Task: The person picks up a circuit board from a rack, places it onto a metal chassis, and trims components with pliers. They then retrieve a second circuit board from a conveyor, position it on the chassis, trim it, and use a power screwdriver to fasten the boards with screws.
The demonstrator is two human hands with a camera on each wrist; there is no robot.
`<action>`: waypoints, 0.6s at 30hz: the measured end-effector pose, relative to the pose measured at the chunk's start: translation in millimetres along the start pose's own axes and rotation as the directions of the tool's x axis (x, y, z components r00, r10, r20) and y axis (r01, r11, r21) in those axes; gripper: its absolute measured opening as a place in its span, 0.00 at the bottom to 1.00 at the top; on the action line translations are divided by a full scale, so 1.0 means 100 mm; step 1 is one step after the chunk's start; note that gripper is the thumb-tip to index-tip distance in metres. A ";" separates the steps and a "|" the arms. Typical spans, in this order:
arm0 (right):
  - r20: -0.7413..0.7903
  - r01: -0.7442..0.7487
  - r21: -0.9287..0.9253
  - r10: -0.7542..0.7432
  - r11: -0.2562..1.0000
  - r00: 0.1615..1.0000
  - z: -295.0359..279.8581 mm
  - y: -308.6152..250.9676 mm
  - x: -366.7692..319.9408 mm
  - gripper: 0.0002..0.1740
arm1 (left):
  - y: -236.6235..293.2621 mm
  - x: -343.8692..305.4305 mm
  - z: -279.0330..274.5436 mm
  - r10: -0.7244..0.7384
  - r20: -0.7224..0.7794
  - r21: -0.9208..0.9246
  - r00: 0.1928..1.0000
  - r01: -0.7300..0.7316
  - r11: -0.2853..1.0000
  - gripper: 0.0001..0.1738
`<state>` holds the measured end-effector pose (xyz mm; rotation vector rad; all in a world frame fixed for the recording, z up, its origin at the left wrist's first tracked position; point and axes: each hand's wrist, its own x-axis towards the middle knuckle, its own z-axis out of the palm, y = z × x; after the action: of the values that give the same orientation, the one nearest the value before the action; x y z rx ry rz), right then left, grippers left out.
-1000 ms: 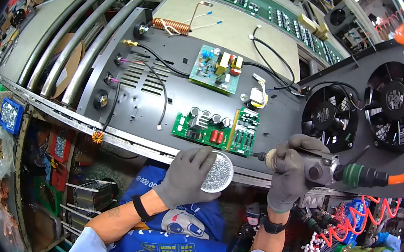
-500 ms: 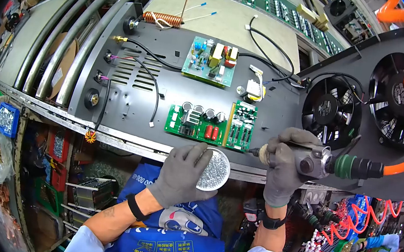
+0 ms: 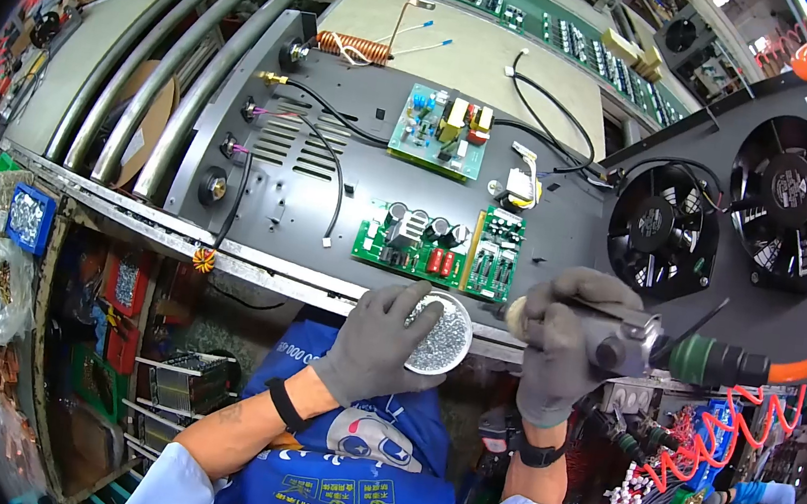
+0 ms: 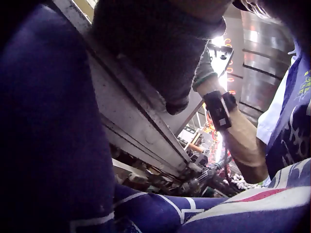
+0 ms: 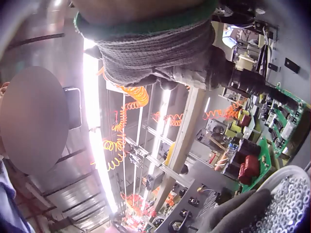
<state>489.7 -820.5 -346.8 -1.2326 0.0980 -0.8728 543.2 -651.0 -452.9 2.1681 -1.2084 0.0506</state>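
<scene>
The gloved left hand (image 3: 374,341) holds a round white tub (image 3: 442,335) of small silver metal parts, fingers over its rim, at the panel's front edge. In the right wrist view that tub (image 5: 286,199) shows up close. The gloved right hand (image 3: 560,352) grips a power driver (image 3: 626,342) with an orange hose; its tip points left, near the lower right corner of a green circuit board (image 3: 496,255). Beside that board sits another green board (image 3: 412,241) with red capacitors. A blue-green board (image 3: 441,132) lies behind them on the dark metal panel (image 3: 295,229).
Two black fans (image 3: 663,227) are mounted in a dark housing at the right. Metal rollers (image 3: 181,94) stand at the left, and a copper coil (image 3: 353,47) lies at the back. Loose black cables (image 3: 337,194) cross the panel. Part bins (image 3: 29,216) are below at the left.
The view has shifted slightly, moving the panel and boards rightward in the picture. The right hand and driver have drawn a little back from the board. The left hand keeps its hold on the tub.
</scene>
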 end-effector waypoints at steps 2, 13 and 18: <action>0.101 0.026 0.015 -0.028 1.000 0.994 -0.07 0.10 -0.04 0.20 | 0.00 -0.01 0.02 0.011 -0.012 -0.009 1.000 -0.011 1.000 0.47; 0.124 0.014 -0.183 0.009 0.983 0.992 0.14 0.50 -0.20 0.23 | -0.03 -0.02 0.03 0.008 -0.026 -0.062 1.000 -0.009 0.998 0.46; 0.225 0.018 -0.333 0.061 0.943 0.973 0.03 0.55 -0.20 0.22 | -0.03 0.00 -0.01 0.010 0.000 -0.049 1.000 -0.010 0.999 0.44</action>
<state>506.7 -802.8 -399.8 -1.6411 0.0727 -0.7034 545.4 -649.0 -453.4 2.1192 -1.2083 0.0250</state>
